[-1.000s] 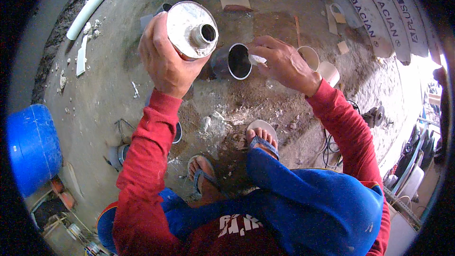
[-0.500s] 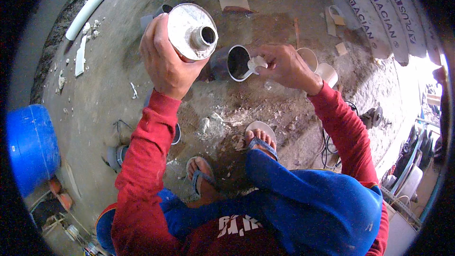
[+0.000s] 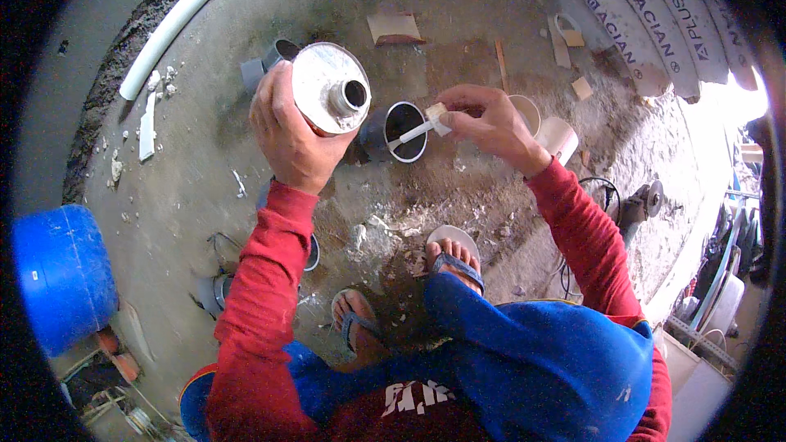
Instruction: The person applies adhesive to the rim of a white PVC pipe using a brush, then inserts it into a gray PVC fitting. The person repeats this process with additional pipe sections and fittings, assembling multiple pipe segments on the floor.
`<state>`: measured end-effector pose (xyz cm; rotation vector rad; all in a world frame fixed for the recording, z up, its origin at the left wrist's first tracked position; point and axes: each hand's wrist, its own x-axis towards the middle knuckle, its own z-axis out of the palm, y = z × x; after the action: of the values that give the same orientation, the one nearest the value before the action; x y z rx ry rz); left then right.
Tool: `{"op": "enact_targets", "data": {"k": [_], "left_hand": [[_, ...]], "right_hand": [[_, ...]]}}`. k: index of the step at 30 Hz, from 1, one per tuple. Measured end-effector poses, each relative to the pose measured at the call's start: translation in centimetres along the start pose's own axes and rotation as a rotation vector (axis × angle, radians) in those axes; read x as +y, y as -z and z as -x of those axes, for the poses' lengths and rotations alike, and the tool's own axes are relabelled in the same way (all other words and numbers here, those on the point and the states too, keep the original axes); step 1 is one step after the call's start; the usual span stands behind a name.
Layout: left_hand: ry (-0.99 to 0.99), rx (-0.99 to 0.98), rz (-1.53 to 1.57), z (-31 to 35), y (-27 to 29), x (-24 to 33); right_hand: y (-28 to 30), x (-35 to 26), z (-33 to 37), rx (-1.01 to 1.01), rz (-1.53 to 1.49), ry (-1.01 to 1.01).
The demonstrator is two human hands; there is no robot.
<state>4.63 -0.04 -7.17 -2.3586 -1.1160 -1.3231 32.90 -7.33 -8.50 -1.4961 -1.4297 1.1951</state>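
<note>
My left hand (image 3: 291,127) grips a round metal can (image 3: 315,86) with a whitish, smeared top and an uncapped screw neck. My right hand (image 3: 491,127) pinches the pale cap end of a white-stemmed applicator (image 3: 415,133). Its stem crosses the mouth of a dark grey pipe piece (image 3: 377,133) with a white rim, lying between my hands. The applicator tip appears over the left side of that mouth; whether it touches the pipe wall I cannot tell.
Two cream pipe pieces (image 3: 558,141) stand beyond my right wrist, and a grey fitting (image 3: 254,74) lies behind the can. An angle grinder (image 3: 643,209) with a cord is at right. Large pipes (image 3: 606,24) lie at far right, a blue barrel (image 3: 65,278) at left.
The applicator's stem now reaches further across the pipe mouth, its tip toward the left side. The can sits lower in the picture, and the whole view has shifted slightly.
</note>
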Motion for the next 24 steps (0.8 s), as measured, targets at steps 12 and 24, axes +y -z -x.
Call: {"op": "enact_targets", "data": {"k": [12,24], "left_hand": [[-0.120,-0.007,0.150,-1.4,-4.3,2.2],[0.072,-0.009,0.324,-2.1,-12.6,10.1]], "right_hand": [[3.9,-8.7,3.0,0.335,0.110,0.363],[5.3,-4.4,-0.7,0.223,0.587,0.511]]}}
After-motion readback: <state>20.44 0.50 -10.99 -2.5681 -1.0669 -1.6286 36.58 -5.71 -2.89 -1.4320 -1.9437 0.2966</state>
